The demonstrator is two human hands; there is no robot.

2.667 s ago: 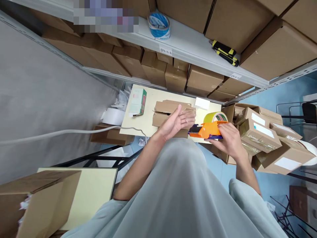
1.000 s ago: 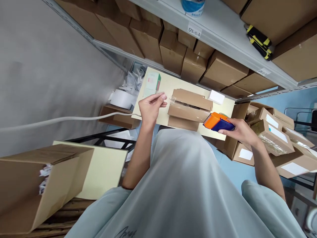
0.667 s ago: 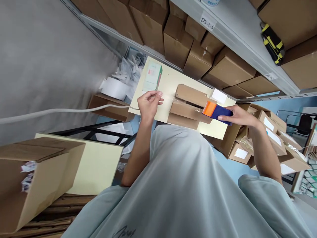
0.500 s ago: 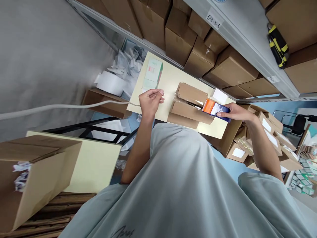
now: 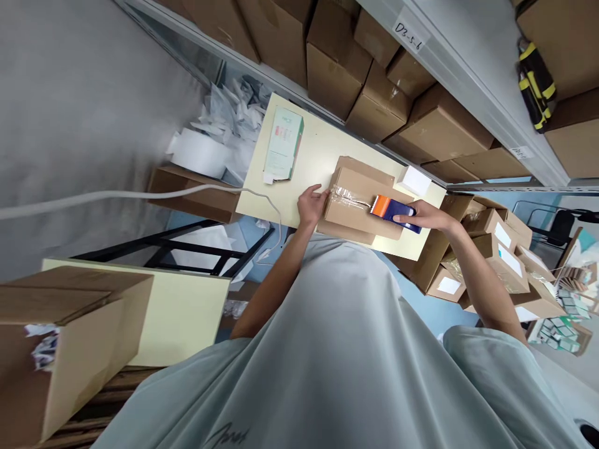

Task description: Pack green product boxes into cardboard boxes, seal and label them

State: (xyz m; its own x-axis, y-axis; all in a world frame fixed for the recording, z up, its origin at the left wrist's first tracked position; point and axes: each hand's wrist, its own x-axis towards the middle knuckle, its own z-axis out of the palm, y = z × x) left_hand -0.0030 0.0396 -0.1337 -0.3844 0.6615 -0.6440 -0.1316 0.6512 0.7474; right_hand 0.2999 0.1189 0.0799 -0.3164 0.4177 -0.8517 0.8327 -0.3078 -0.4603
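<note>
A brown cardboard box [image 5: 355, 187] lies on the pale yellow table [image 5: 309, 149], its top flaps nearly together. Clear tape [image 5: 349, 196] runs along the seam from the box's left end. My right hand [image 5: 423, 215] grips an orange and blue tape dispenser [image 5: 390, 209], whose toothed orange end rests at the seam on the top. At the left end of the box is my left hand [image 5: 312, 204], fingers apart and fingertips at the box's edge. It holds nothing that I can see.
A pale green carton [image 5: 283, 143] lies at the table's left, a white box [image 5: 414, 181] at its right. Shelves with brown boxes [image 5: 337, 62] rise behind. A white cable [image 5: 206, 187] hangs at the left. Open cartons [image 5: 500, 249] stand on the right.
My right hand has moved the tape dispenser left onto the box top. My left hand has come right to the box's end. The gap between the flaps has narrowed, with tape across it.
</note>
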